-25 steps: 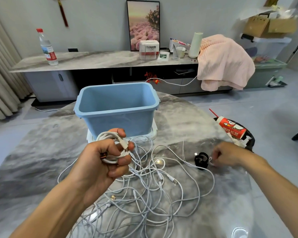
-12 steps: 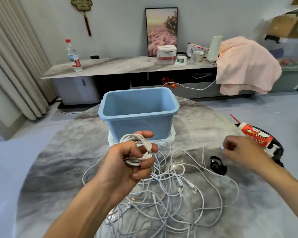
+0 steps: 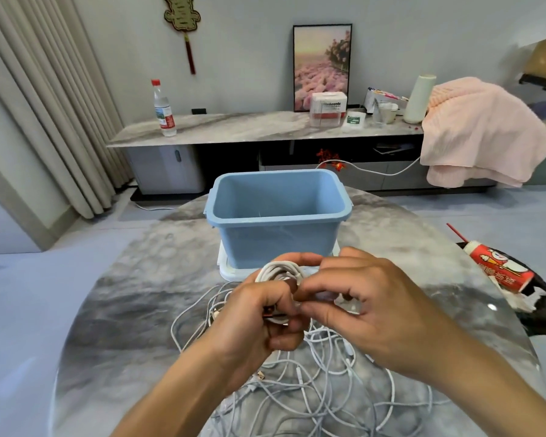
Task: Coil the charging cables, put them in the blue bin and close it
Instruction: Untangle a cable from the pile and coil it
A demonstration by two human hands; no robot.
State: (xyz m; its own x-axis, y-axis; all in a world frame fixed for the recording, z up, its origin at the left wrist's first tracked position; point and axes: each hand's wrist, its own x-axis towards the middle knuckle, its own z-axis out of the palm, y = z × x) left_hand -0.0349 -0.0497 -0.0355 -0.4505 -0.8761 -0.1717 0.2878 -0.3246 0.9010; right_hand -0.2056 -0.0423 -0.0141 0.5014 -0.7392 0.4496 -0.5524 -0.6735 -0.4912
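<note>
The open blue bin (image 3: 278,217) stands on a white lid (image 3: 229,272) at the far middle of the round marble table (image 3: 133,310); its inside looks empty. Just in front of it, my left hand (image 3: 256,320) is closed around a small coil of white charging cable (image 3: 278,268). My right hand (image 3: 363,307) has come up against it from the right, its fingertips pinching at the coil. What sits between those fingertips is blurred. A tangle of loose white cables (image 3: 328,392) lies on the table under both hands.
A red and white spray can (image 3: 498,268) with a red straw lies on a black object (image 3: 541,302) at the table's right edge. Behind the table runs a low cabinet (image 3: 234,130) with a bottle, boxes and a pink cloth (image 3: 479,134).
My right hand has moved left from the table's right side to the coil in my left hand. The black strap seen earlier is hidden now. The view has tilted up slightly.
</note>
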